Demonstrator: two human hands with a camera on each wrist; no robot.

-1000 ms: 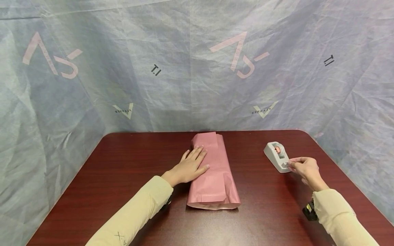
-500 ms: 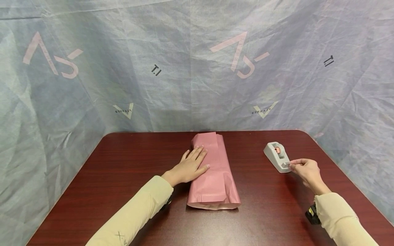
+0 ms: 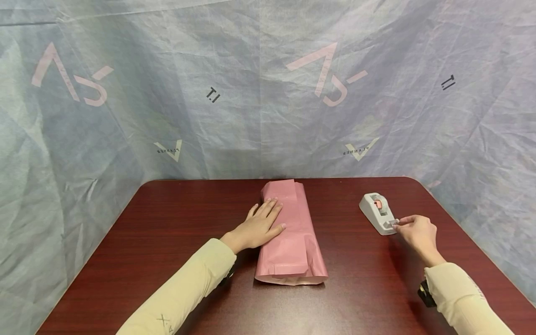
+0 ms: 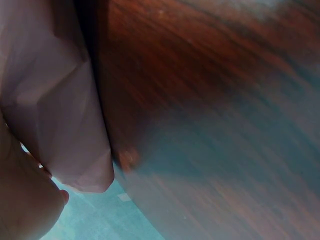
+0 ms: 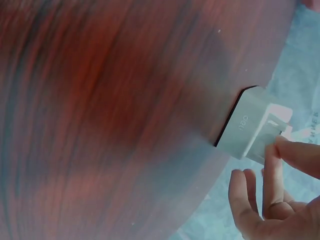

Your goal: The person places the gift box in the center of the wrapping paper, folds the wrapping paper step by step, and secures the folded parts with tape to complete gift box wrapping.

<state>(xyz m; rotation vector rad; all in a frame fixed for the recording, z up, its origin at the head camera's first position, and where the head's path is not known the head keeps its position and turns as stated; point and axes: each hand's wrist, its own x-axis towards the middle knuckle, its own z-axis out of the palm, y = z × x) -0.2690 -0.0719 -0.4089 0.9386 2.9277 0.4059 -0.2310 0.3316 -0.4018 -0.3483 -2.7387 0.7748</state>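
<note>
A pink paper-wrapped package (image 3: 289,251) lies lengthwise at the middle of the table, its near end gaping a little. My left hand (image 3: 255,228) rests flat on its left side with the fingers spread. The left wrist view shows the package's creased side (image 4: 65,115) beside part of that hand (image 4: 25,195). To the right, a light grey tape dispenser (image 3: 371,211) holds a roll with an orange core. At its near end my right hand (image 3: 418,232) pinches the end of the clear tape (image 3: 391,223) between thumb and forefinger. The other fingers (image 5: 239,192) stay loosely bent.
The dark red-brown wooden table (image 3: 188,200) has rounded far corners. Grey-blue printed cloth (image 3: 234,116) hangs behind it and along both sides. Between package and dispenser lies a stretch of bare tabletop.
The right hand has shifted very slightly, and a short bit of clear tape shows more plainly at its fingertips. Left hand, package and dispenser stay in place.
</note>
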